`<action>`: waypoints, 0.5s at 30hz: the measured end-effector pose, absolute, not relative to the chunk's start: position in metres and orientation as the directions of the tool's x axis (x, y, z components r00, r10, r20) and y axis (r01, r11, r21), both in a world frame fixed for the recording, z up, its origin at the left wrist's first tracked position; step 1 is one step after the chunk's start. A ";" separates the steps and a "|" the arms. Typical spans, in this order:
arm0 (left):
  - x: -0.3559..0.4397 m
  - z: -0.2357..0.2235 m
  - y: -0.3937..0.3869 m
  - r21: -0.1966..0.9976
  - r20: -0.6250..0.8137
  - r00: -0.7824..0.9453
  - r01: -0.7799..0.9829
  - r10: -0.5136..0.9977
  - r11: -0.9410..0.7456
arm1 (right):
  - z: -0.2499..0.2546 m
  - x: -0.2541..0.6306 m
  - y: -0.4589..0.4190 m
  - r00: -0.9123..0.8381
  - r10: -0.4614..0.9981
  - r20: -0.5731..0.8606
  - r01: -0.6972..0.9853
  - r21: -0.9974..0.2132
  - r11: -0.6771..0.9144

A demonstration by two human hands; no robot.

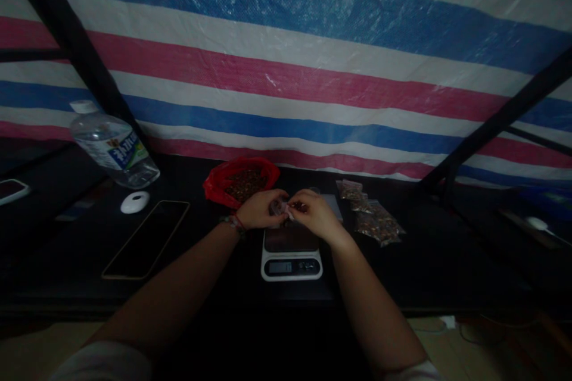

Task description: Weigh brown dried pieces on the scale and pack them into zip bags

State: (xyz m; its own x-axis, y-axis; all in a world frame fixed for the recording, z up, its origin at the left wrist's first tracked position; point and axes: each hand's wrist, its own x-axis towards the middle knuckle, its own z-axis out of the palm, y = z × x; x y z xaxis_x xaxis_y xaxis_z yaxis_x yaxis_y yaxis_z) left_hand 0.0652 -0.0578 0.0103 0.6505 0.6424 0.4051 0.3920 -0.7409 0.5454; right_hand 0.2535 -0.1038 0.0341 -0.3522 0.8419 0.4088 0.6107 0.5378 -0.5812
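Observation:
Above the kitchen scale, my two hands meet. Closed round a small clear plastic cup, or something rounded like one, is my left hand. My right hand pinches pale, see-through plastic that looks like the edge of a small bag; dark brown bits show beside its fingers. The fingers hide most of both things. Just behind my left hand lies an open red plastic bag with a heap of dried brown bits in it.
Several filled clear bags lie right of my right hand. At the left are a phone, a white earbud case and a large plastic bottle. A striped sheet hangs behind the black table, between dark frame bars.

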 end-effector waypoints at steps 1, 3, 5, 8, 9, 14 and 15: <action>0.066 0.011 -0.059 0.539 0.396 0.664 0.391 0.635 -0.746 | 0.033 0.250 -0.104 -0.325 0.836 0.442 0.588 -0.598 0.545; 0.067 0.012 -0.061 0.533 0.387 0.674 0.393 0.629 -0.749 | 0.031 0.243 -0.103 -0.297 0.815 0.497 0.556 -0.604 0.571; 0.068 0.012 -0.062 0.535 0.394 0.674 0.385 0.625 -0.752 | 0.027 0.236 -0.103 -0.313 0.790 0.528 0.534 -0.590 0.606; 0.069 0.010 -0.062 0.557 0.407 0.672 0.354 0.618 -0.751 | 0.022 0.229 -0.103 -0.345 0.773 0.532 0.533 -0.566 0.629; 0.069 0.010 -0.062 0.568 0.407 0.670 0.346 0.620 -0.747 | 0.022 0.229 -0.104 -0.349 0.770 0.534 0.535 -0.561 0.632; 0.068 0.008 -0.059 0.607 0.428 0.613 0.350 0.664 -0.714 | 0.025 0.237 -0.105 -0.354 0.719 0.598 0.496 -0.532 0.686; 0.067 0.006 -0.058 0.617 0.435 0.587 0.357 0.683 -0.701 | 0.026 0.240 -0.104 -0.331 0.723 0.606 0.505 -0.534 0.678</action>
